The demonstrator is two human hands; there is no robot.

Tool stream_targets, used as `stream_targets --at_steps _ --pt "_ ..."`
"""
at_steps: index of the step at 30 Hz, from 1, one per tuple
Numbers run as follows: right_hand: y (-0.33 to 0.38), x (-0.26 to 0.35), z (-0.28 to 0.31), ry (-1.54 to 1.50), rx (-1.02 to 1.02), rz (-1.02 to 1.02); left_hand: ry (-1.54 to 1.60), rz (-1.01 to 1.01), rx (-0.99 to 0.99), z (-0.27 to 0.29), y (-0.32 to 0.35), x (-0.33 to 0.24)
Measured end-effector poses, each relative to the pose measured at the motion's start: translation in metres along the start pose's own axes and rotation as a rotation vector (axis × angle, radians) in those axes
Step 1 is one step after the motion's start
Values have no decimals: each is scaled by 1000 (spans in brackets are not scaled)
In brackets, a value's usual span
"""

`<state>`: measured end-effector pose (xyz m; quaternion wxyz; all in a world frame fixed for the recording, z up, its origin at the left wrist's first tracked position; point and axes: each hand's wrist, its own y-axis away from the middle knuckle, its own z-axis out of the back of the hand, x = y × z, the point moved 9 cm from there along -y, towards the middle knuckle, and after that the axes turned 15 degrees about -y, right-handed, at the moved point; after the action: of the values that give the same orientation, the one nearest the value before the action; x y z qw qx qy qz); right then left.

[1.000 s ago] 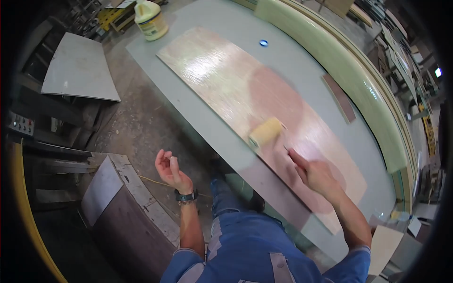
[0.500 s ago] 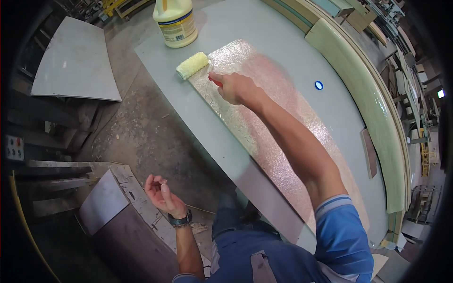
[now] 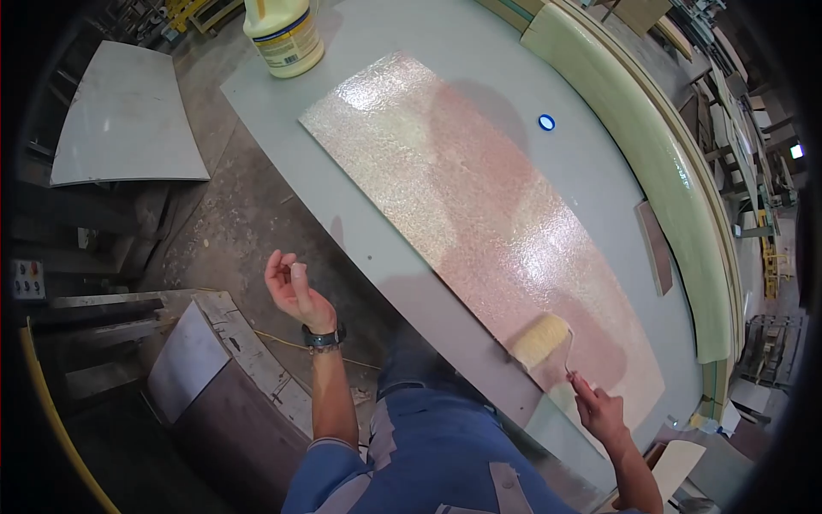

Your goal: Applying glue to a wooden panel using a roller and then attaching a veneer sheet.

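My right hand [image 3: 601, 409] is closed round the handle of a paint roller [image 3: 539, 341], whose pale yellow sleeve rests on the near end of a long board [image 3: 479, 214]. A wet, glossy coat covers the board's pinkish face, and its far end shines most. The board lies flat on a grey table [image 3: 385, 274]. Off the table's left edge, my left hand [image 3: 300, 291] hangs in the air with fingers loosely curled and apart, holding nothing. A wristband sits on that wrist.
A pale yellow jug [image 3: 287, 47] stands at the table's far left corner. A blue-rimmed cap [image 3: 546, 122] and a narrow strip [image 3: 655, 248] lie right of the board. Along the right edge runs a long curved pale-green panel [image 3: 634, 120]. A white panel [image 3: 128, 120] stands far left.
My right hand has drawn the roller from the board's far left end back to its near end, toward my body. My left hand stays nearly in place; the view has shifted slightly.
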<state>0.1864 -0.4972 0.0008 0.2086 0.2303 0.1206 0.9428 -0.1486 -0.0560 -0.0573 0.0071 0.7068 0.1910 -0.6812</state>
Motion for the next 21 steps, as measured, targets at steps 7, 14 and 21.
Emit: stream_targets --at_steps 7,14,21 --pt "-206 73 25 -70 21 122 -46 64 -24 30 15 12" --pt "-502 208 58 -227 -90 226 -129 -14 48 39 11 -9" --pt "-436 171 79 -190 -10 322 -135 38 18 50 9 -2"
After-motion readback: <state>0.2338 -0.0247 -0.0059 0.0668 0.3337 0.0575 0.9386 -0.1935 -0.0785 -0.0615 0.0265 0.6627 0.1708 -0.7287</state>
